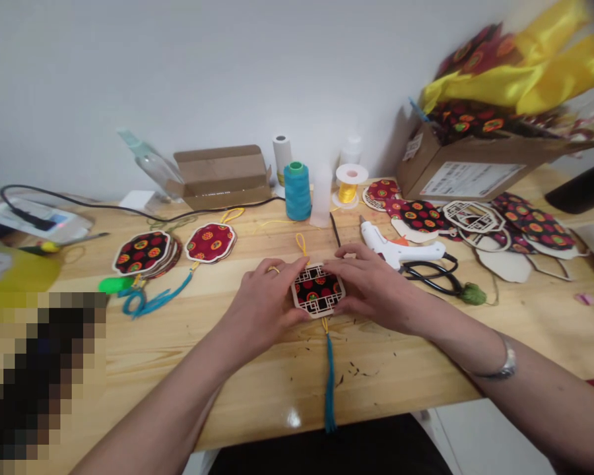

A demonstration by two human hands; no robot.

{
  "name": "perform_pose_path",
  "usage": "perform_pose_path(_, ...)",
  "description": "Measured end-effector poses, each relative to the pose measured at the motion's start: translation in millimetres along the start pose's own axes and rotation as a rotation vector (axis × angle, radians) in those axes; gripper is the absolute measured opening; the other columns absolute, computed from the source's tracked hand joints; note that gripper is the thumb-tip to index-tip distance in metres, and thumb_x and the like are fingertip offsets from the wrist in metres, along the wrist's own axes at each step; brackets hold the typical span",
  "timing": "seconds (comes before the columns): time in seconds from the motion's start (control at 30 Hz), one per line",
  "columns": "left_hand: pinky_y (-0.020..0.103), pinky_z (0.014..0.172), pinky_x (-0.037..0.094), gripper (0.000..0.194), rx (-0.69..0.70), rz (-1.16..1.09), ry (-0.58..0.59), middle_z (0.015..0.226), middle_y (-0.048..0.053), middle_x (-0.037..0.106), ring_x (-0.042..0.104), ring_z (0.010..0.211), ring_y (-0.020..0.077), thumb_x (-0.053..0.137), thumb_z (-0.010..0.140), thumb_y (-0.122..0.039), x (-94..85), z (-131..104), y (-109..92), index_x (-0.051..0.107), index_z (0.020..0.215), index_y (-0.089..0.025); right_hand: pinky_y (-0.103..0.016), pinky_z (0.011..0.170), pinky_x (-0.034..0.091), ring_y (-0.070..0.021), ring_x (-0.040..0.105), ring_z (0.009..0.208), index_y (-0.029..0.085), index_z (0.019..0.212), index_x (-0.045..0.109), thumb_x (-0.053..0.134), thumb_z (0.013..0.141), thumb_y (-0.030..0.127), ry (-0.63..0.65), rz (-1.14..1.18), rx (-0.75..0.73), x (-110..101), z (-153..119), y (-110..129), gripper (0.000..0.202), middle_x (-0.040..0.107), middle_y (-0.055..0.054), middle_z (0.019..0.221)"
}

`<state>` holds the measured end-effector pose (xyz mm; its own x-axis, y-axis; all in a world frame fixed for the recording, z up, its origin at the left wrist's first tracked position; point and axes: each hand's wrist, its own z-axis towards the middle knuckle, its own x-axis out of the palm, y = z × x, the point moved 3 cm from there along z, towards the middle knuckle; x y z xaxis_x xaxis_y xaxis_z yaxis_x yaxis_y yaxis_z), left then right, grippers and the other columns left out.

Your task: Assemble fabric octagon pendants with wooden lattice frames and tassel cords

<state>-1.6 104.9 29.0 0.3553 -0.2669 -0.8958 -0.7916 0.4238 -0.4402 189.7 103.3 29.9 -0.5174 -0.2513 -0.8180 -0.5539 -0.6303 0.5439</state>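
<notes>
Between my two hands, just above or on the wooden table, is a wood-framed fabric pendant [319,291] with dark floral cloth behind cut-out lattice strips. A yellow loop [301,245] sticks out of its top, and a teal tassel [330,382] hangs from its bottom toward the table's front edge. My left hand [270,293] grips the pendant's left edge, thumb below and fingers above. On the opposite edge, my right hand [373,289] is closed with thumb and fingertips. A white hot glue gun [400,245] lies just beyond my right hand.
Finished-looking pendants [210,242] and a pendant stack [143,254] lie left. Behind stand a teal thread cone [297,191], a yellow thread spool [347,188] and an open small box [222,178]. Fabric pieces [416,218] and a carton [465,165] with cloth occupy the right.
</notes>
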Motion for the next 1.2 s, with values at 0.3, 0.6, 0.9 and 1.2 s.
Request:
perform_pose_path(0.3,0.052,0.097,0.038,0.073,-0.01,-0.011,0.021,0.128,0.008,0.059,0.042,0.122,0.0332,0.071,0.073,-0.036,0.1,-1.2,0.1,0.038,0.137,-0.024,-0.044,0.094,0.041,-0.0283,0.039,0.114,0.018,0.118,0.054,0.065,0.081,0.021,0.025,-0.068,-0.008,0.8,-0.6,1.6,0.039,0.061,-0.008,0.109)
perform_pose_path(0.6,0.051,0.098,0.037,0.071,0.006,-0.004,0.021,0.133,0.007,0.055,0.041,0.122,0.0326,0.07,0.074,-0.035,0.7,-1.9,0.9,0.038,0.136,-0.025,-0.045,0.095,0.041,-0.0282,0.039,0.114,0.018,0.121,0.053,0.064,0.08,0.021,0.013,-0.069,-0.013,-1.7,-1.2,2.9,0.042,0.062,-0.009,0.111)
perform_pose_path(0.9,0.051,0.099,0.035,0.069,-0.009,-0.02,0.048,0.136,0.007,0.053,0.04,0.123,0.0317,0.069,0.075,-0.035,-0.4,-1.3,-0.3,0.039,0.136,-0.023,-0.044,0.097,0.039,-0.0277,0.037,0.116,0.02,0.123,0.052,0.065,0.08,0.022,0.04,-0.053,-0.002,-3.4,-0.5,5.1,0.045,0.061,-0.008,0.116)
perform_pose_path(1.2,0.051,0.099,0.034,0.068,-0.014,-0.06,0.051,0.136,0.008,0.052,0.041,0.123,0.0333,0.068,0.075,-0.036,-0.9,-1.3,-0.9,0.04,0.136,-0.025,-0.045,0.1,0.037,-0.0276,0.037,0.116,0.02,0.123,0.052,0.063,0.081,0.023,0.03,-0.039,-0.023,-4.0,-1.7,4.5,0.044,0.061,-0.007,0.116)
